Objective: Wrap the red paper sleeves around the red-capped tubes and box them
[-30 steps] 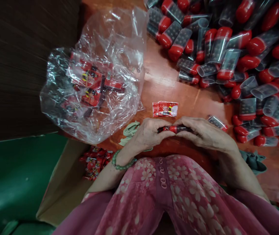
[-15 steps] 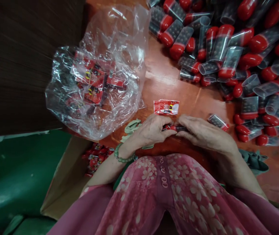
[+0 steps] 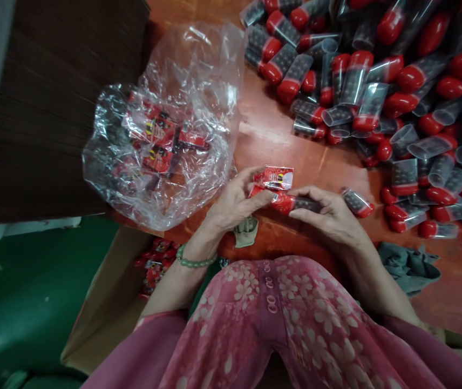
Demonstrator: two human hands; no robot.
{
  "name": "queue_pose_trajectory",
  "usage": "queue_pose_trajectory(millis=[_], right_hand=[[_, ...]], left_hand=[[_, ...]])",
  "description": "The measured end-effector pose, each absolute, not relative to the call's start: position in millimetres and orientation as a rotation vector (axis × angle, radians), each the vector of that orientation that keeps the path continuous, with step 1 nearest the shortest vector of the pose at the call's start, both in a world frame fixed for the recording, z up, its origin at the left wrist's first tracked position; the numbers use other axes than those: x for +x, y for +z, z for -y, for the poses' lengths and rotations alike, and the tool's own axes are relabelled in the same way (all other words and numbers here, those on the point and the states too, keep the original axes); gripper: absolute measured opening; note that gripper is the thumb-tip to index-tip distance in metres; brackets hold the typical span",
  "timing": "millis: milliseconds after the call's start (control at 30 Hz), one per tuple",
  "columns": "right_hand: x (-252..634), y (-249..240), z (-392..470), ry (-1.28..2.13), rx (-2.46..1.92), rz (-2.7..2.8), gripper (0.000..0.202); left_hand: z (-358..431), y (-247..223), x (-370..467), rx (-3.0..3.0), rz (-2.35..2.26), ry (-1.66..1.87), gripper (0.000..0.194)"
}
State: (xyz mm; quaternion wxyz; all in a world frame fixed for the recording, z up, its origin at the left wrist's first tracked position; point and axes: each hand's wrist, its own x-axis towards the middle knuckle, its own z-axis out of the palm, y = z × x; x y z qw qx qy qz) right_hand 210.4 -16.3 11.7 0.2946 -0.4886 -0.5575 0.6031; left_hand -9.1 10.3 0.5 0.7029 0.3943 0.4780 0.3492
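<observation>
Between my hands lies a tube (image 3: 301,203) with a dark right part and a red left end. My left hand (image 3: 239,199) wraps its thumb and fingers round the red end, where a red printed wrapper shows. The dark end is between the thumb and fingers of my right hand (image 3: 328,213). Just beyond them a flat red printed packet (image 3: 278,177) lies on the orange table (image 3: 263,124). To the right of my right hand is a single clear tube with a red end (image 3: 358,202).
A clear plastic bag (image 3: 210,156) with red packets spreads at the left. Many red-ended tubes (image 3: 360,75) pile up at the upper right. A cardboard box (image 3: 105,302) with red items stands below left. Cloths lie near my left wrist (image 3: 246,231) and at the right (image 3: 409,265).
My hands have moved a little apart, and more of the tube and its red end shows between them. The view has shifted slightly.
</observation>
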Motion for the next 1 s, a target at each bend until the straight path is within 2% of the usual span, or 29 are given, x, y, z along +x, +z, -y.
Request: queue_pose_trajectory(millis=[133,233,300,433,567,667,1000], right_hand=[[203,10,19,1.625,-1.336,1.193,0.027],[194,9,18,1.645,-1.293,1.178,0.028],[187,8,17,1.64,-1.288,1.19,0.028],[177,7,18,1.621,-1.274,1.151,0.034],[179,9,24,1.719,-1.196,1.053,0.045],[185,9,29,1.767,-1.225,1.007,0.042],[165,0,34,1.243,-1.421,1.067,0.03]], left_hand=[[4,-1,-9,0.632,-0.894,0.833,0.071],[15,-2,4,0.615,-0.897,0.81,0.05],[18,-3,14,0.597,-0.98,0.853,0.042],[17,-3,23,0.553,-1.141,0.972,0.042],[13,-1,26,0.457,-1.073,1.024,0.042],[14,-4,29,0.44,-1.05,1.027,0.044],[15,-10,36,0.428,-1.028,1.036,0.037]])
